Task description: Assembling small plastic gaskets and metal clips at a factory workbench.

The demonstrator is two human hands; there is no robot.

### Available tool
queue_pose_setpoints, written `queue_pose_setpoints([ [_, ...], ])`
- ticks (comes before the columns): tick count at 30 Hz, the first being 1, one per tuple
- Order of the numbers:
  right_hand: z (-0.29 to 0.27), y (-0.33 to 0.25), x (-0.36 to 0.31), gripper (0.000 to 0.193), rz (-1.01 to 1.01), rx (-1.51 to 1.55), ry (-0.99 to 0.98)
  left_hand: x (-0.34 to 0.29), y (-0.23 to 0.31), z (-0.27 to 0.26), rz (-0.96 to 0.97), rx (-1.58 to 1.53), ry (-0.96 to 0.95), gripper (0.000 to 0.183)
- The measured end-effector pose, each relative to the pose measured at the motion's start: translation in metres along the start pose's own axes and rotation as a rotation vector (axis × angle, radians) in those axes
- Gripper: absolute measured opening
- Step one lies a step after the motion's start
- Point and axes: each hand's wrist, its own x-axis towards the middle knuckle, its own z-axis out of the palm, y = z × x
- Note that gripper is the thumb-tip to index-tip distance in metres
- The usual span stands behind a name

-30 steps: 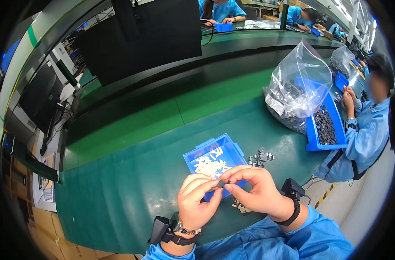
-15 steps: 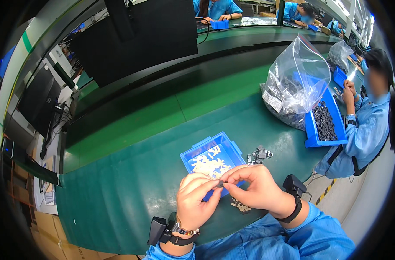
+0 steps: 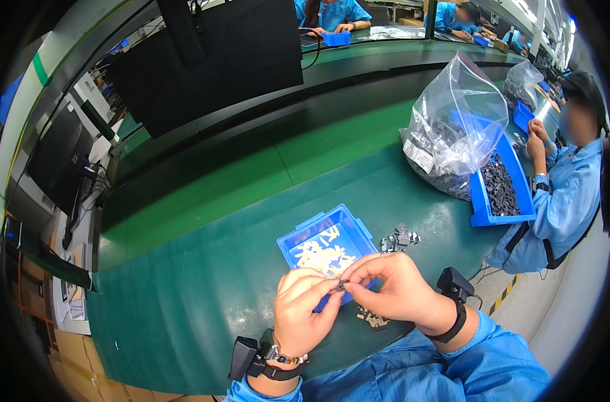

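My left hand (image 3: 305, 305) and my right hand (image 3: 393, 285) meet fingertip to fingertip over the near edge of a small blue tray (image 3: 293, 240). Between them they pinch a small dark part (image 3: 341, 285), mostly covered by the fingers. White plastic pieces (image 3: 323, 257) lie scattered in the tray. Just beyond my right hand is a loose pile of small dark grey parts (image 3: 402, 237) on the green mat. Several tan and black pieces (image 3: 372, 318) lie beneath my right wrist, partly hidden by it.
A large blue bin (image 3: 480, 220) of black parts stands at the right, with a clear plastic bag (image 3: 445, 144) of parts leaning against it. Beside it a co-worker (image 3: 559, 187) in blue sits handling something small. A black monitor (image 3: 211, 67) rises at the far left.
My hands stay almost in place, still pinching the dark part. The view has shifted very slightly. Little else differs.
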Motion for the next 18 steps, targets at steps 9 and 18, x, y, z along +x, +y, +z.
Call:
queue_pose_setpoints([
  [9,-0.007,0.012,0.004,0.005,0.259,0.546,-0.115,-0.001,-0.001,0.000,0.067,-0.039,0.024,0.021],
  [18,0.002,0.028,-0.004,0.019,0.387,1.220,-0.223,-0.006,-0.004,-0.001,0.093,-0.217,0.003,0.022],
])
